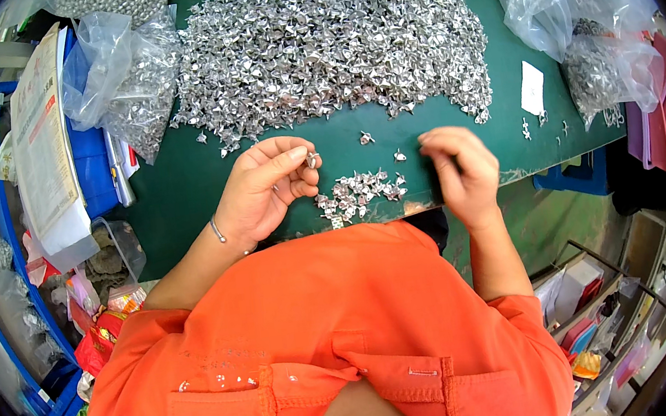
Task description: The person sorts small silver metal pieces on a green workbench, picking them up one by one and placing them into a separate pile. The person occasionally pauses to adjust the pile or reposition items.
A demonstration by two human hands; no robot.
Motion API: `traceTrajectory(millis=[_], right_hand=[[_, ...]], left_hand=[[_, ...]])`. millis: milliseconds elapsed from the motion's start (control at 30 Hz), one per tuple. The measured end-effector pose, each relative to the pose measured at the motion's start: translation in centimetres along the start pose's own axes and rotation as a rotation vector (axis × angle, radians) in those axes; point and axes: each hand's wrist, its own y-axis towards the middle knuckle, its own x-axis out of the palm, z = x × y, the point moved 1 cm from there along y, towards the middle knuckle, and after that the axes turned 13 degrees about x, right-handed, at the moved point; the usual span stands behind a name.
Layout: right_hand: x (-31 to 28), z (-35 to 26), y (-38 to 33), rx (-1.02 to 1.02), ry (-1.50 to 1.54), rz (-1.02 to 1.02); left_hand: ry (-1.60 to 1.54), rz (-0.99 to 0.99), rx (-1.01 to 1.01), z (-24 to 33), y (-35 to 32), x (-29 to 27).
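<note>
My left hand (272, 175) pinches a small silvery metal piece (312, 160) between thumb and fingertips, just above the table. My right hand (464, 167) is raised over the table's near edge, its fingers curled together and slightly blurred. Whether it holds anything small I cannot make out. Between the hands lies a little heap of shiny metal pieces (360, 195). Two loose pieces, one farther back (366, 138) and one nearer my right hand (399, 155), lie apart. Beyond them a large mound of the same silvery pieces (331, 44) spreads across the green table (165, 215).
Clear plastic bags of metal parts stand at the left (140, 90) and the right (592, 67). A white paper slip (532, 88) lies near a few small parts. Papers (47, 150) and a blue container (94, 165) line the left; a cluttered rack (606, 300) stands low at right.
</note>
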Motion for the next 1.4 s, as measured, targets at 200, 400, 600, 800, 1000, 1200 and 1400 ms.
traceTrajectory(millis=[200, 400, 600, 800, 1000, 1200, 1400], right_hand=[[0.9, -0.6, 0.6, -0.171, -0.170, -0.143], [1.9, -2.1, 1.1, -0.066, 0.175, -0.268], [4.5, -1.4, 2.7, -0.248, -0.060, -0.117], [1.9, -0.8, 2.0, -0.269, -0.104, -0.107], [2.3, -1.7, 2.4, -0.152, -0.030, -0.051], [1.9, -2.1, 2.1, -0.124, 0.147, -0.334], [2.2, -1.4, 3.6, -0.238, -0.217, -0.148]], left_hand=[[-0.004, -0.004, 0.002, 0.0, 0.0, 0.0], [0.014, 0.021, 0.000, 0.0, 0.0, 0.2], [0.013, 0.037, -0.002, 0.0, -0.2, 0.2], [0.018, 0.028, -0.003, 0.0, 0.0, 0.1], [0.001, 0.012, -0.002, 0.0, 0.0, 0.2], [-0.039, 0.008, -0.018, 0.1, -0.1, -0.3], [-0.083, 0.081, -0.146, 1.2, 0.2, 1.8]])
